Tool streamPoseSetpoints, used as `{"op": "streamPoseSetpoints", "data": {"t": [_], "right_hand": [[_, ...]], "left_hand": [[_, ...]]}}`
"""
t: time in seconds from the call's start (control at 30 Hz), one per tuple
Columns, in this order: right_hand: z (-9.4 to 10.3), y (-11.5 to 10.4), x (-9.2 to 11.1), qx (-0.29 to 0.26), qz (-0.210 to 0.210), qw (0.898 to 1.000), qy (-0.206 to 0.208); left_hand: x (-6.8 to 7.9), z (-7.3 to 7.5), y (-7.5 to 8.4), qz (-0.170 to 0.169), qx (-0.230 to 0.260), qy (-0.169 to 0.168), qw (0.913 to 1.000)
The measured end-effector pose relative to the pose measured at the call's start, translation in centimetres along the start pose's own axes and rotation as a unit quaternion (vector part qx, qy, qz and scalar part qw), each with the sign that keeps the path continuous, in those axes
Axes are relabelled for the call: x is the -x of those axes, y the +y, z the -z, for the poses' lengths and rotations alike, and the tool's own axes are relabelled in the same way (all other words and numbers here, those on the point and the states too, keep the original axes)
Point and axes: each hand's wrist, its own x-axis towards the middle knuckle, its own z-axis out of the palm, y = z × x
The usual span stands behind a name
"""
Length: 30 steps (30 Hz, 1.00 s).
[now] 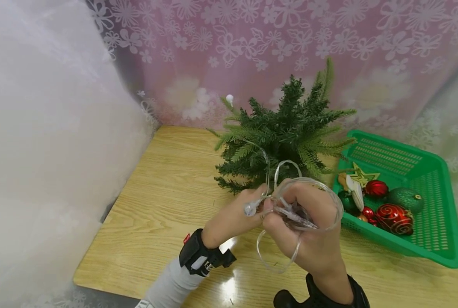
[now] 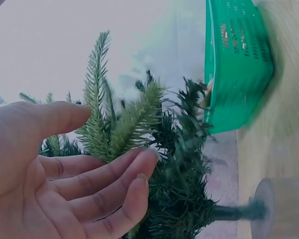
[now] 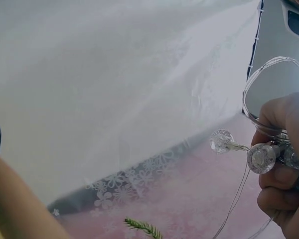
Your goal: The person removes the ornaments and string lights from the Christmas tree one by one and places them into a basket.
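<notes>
My right hand (image 1: 313, 237) grips a bundled string of fairy lights (image 1: 290, 214), clear wire with round clear bulbs. Loops of its wire rise above and hang below the fist. In the right wrist view, faceted bulbs (image 3: 261, 158) poke out beside the curled fingers. One strand runs from the bundle up to the small artificial Christmas tree (image 1: 282, 132), where a white bulb (image 1: 229, 100) sits at the upper left. My left hand (image 2: 84, 184) is at the tree's front, thumb apart from loosely bent fingers beside a light green branch (image 2: 97, 94); nothing shows held there.
A green plastic basket (image 1: 450, 214) stands right of the tree, holding red and green baubles (image 1: 394, 218) and a gold star (image 1: 363, 174). The tree has a round wooden base (image 2: 284, 209). Floral curtain (image 1: 221, 42) hangs behind the wooden table (image 1: 148, 205).
</notes>
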Motion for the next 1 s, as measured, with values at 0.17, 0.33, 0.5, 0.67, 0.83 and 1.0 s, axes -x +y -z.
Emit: {"op": "streamPoseSetpoints", "data": {"t": [0.17,0.33,0.5,0.67,0.83,1.0], "right_hand": [[0.5,-0.2,0.2,0.017,-0.009,1.000,0.005],[0.5,-0.1,-0.2,0.104,-0.067,0.992,0.008],[0.4,0.9,-0.4,0.190,-0.121,0.974,0.017],[0.4,1.7,-0.5,0.245,-0.232,0.941,0.007],[0.6,2.0,-0.7,0.253,-0.405,0.877,-0.055],[0.7,3.1,-1.2,0.277,-0.458,0.835,-0.128]], "left_hand": [[-0.4,-0.8,0.2,-0.014,-0.031,-0.004,0.9994],[-0.6,-1.3,0.1,-0.053,-0.111,0.003,0.9924],[0.1,0.0,-0.3,-0.062,-0.062,0.016,0.9960],[1.1,2.8,-0.8,-0.030,-0.032,0.063,0.9971],[2.1,4.6,-1.2,-0.039,0.004,0.169,0.9849],[1.4,4.5,-1.7,-0.137,0.030,0.338,0.9304]]}}
